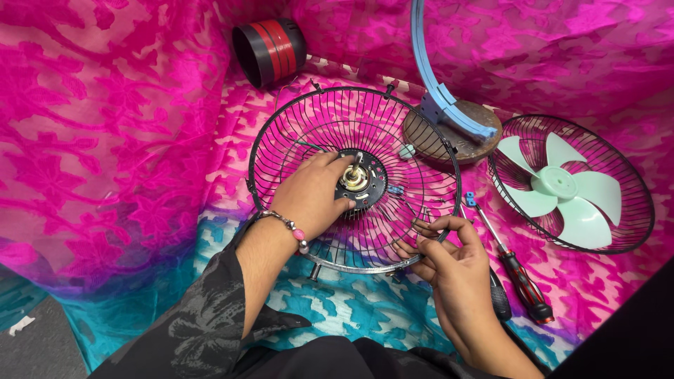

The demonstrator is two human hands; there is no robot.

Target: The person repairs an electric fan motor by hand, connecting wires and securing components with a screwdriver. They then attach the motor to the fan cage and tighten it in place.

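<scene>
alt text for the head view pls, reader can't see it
A left hand grips the motor hub at the center of a round wire fan guard on pink cloth, while the right hand pinches its rim. A green fan blade and a screwdriver lie nearby.

Two wire fan guards (354, 179), one fan blade (558, 186) (pale green), two screwdrivers (516, 270), one black-and-red cylinder (270, 50)
</scene>
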